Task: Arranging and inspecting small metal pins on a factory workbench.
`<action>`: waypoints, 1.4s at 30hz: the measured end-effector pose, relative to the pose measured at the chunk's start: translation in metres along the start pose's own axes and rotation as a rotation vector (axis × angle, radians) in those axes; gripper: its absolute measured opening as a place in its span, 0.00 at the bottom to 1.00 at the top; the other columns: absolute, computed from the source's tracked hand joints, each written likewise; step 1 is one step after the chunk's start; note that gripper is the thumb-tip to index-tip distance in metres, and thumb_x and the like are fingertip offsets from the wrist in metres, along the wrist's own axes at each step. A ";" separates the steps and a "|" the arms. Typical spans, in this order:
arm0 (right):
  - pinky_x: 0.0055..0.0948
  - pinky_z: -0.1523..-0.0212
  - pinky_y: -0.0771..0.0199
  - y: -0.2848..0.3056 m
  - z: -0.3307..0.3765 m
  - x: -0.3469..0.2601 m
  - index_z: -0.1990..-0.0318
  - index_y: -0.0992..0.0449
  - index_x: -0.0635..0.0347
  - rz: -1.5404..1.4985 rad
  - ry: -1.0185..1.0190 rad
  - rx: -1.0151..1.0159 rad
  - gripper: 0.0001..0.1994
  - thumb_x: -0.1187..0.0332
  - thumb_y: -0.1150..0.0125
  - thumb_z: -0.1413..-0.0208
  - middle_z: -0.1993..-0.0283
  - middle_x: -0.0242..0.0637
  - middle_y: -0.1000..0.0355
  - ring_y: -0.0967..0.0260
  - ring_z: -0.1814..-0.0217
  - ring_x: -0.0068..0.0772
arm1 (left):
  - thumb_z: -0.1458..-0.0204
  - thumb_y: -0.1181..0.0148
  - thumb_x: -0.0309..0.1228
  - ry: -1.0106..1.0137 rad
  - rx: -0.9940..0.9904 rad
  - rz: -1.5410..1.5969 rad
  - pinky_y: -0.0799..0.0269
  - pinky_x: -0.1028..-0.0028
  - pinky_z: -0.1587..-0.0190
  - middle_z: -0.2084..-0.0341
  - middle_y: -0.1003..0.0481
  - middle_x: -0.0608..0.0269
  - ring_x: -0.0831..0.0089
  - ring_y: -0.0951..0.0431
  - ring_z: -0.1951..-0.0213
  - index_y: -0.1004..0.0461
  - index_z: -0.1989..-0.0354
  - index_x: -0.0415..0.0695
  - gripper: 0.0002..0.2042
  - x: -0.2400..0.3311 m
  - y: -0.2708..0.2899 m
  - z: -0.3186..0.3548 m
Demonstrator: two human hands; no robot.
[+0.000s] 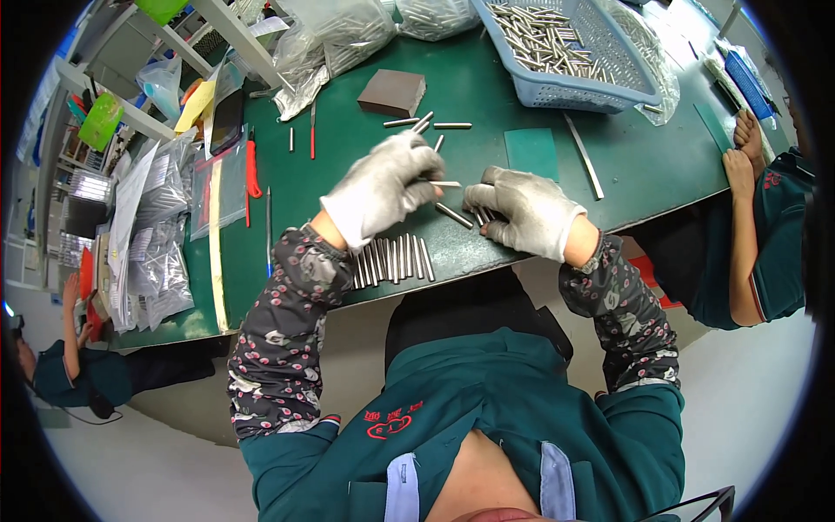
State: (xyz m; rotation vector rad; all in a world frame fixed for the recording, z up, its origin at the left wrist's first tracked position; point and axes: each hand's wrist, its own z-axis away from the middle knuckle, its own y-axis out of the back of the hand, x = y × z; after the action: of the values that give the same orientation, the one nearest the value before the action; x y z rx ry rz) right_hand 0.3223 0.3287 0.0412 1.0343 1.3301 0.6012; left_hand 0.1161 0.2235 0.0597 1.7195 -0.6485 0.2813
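Note:
My left hand (383,184), in a white work glove, is closed in a pinch. A thin, light metal piece (447,184) sticks out from its fingertips toward the right; its other end is hidden. My right hand (525,210), gloved too, has its fingers curled over short steel pins (484,217), partly covered by the glove. One loose steel pin (454,216) lies between the hands. Below my left hand, a row of steel pins (394,260) lies side by side near the table edge. Beyond it are a few scattered pins (453,126).
A blue plastic basket (574,94) full of pins stands at the back right. A brown block (391,93), a green sheet (531,154) and a metal strip (584,157) lie on the green table. Bags and a red cutter (252,167) are left. Another person's hands (744,152) rest at right.

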 end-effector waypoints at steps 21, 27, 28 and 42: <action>0.29 0.63 0.30 -0.009 -0.005 -0.017 0.57 0.26 0.62 -0.557 -0.147 0.362 0.16 0.63 0.36 0.51 0.68 0.39 0.28 0.30 0.67 0.33 | 0.50 0.38 0.31 0.322 0.143 0.183 0.31 0.72 0.62 0.70 0.27 0.56 0.67 0.26 0.68 0.27 0.65 0.37 0.10 0.031 -0.014 0.017; 0.13 0.72 0.43 0.018 -0.005 -0.020 0.62 0.27 0.60 -0.866 -0.313 0.267 0.08 0.66 0.41 0.45 0.73 0.24 0.34 0.43 0.74 0.12 | 0.58 0.31 0.40 0.198 0.112 0.213 0.30 0.64 0.58 0.64 0.28 0.52 0.58 0.27 0.60 0.27 0.55 0.40 0.23 0.038 -0.011 0.024; 0.23 0.64 0.33 0.026 -0.003 -0.008 0.66 0.25 0.66 -0.758 -0.329 0.165 0.12 0.64 0.41 0.46 0.73 0.34 0.29 0.36 0.69 0.22 | 0.58 0.31 0.40 0.201 0.111 0.213 0.30 0.64 0.58 0.64 0.28 0.52 0.58 0.27 0.60 0.27 0.55 0.40 0.23 0.038 -0.007 0.029; 0.40 0.59 0.28 -0.018 -0.008 -0.026 0.56 0.25 0.57 -0.229 -0.252 0.034 0.11 0.69 0.48 0.46 0.64 0.49 0.26 0.28 0.61 0.53 | 0.71 0.27 0.45 0.200 -0.013 -0.274 0.37 0.58 0.46 0.52 0.32 0.53 0.54 0.34 0.46 0.28 0.50 0.43 0.35 0.038 -0.031 0.053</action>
State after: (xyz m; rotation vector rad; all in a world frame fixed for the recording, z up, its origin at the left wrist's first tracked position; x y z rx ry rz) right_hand 0.3060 0.3001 0.0391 0.9357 1.2169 0.2674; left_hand 0.1563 0.1668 0.0410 1.7175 -0.2645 0.2507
